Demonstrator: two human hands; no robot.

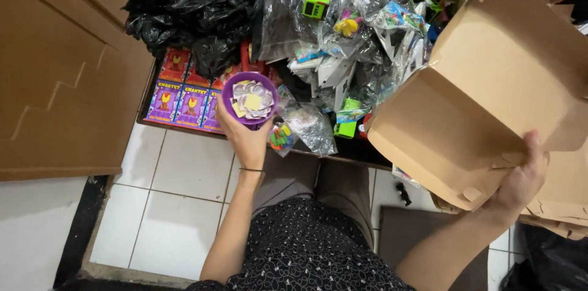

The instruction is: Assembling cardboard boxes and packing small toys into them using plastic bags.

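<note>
Hands both gripping: left hand (246,138) cups round purple plastic bowl (249,99) of small trinkets at centre; right hand (520,184) clamps near edge of open brown cardboard box (490,83), right, beside bagged plastic toys (355,22).

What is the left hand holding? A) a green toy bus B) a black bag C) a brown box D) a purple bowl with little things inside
D: the left hand cups a purple bowl filled with small trinkets, while the right hand grips the brown cardboard box.
</note>
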